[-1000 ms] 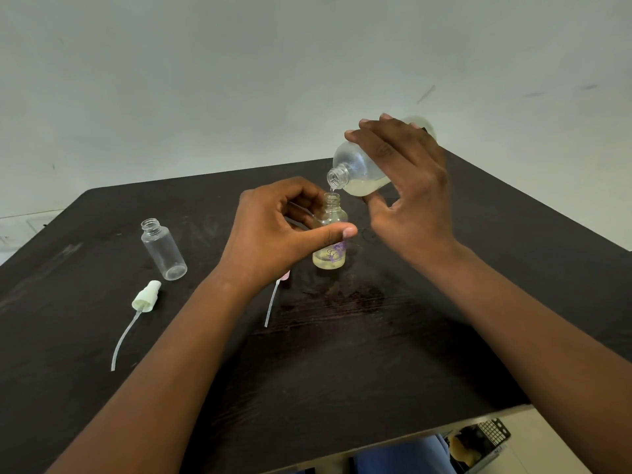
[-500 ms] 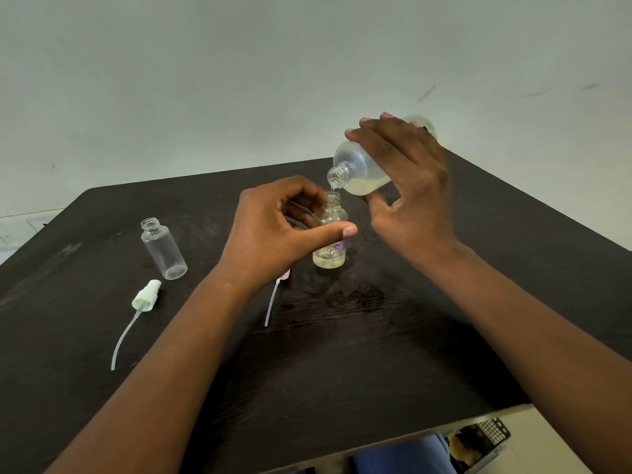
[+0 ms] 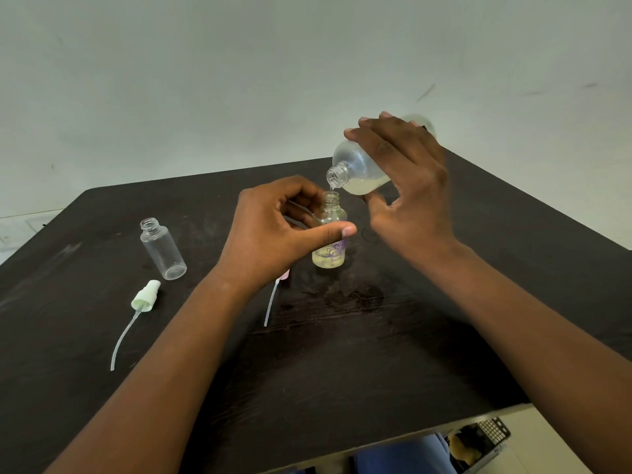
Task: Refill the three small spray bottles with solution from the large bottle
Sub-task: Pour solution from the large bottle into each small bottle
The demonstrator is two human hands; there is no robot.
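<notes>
My right hand (image 3: 407, 186) holds the large frosted bottle (image 3: 355, 167) tilted, its open mouth just above the neck of a small clear bottle (image 3: 330, 241) with a purple print. A thin trickle of pale yellow solution falls from one into the other. My left hand (image 3: 277, 230) grips that small bottle upright on the dark table (image 3: 342, 354), thumb across its front; a little liquid sits in its base. A second small bottle (image 3: 163, 248), uncapped and empty, stands to the left. I see no third small bottle.
A pale green spray top (image 3: 145, 297) with its dip tube lies in front of the empty bottle. A pink spray top (image 3: 283, 276) with tube lies partly under my left wrist. A wet patch (image 3: 355, 295) marks the table near the bottle. A wall rises behind the table.
Both hands and both bottles have stayed in the same place. The large bottle remains tilted over the small one.
</notes>
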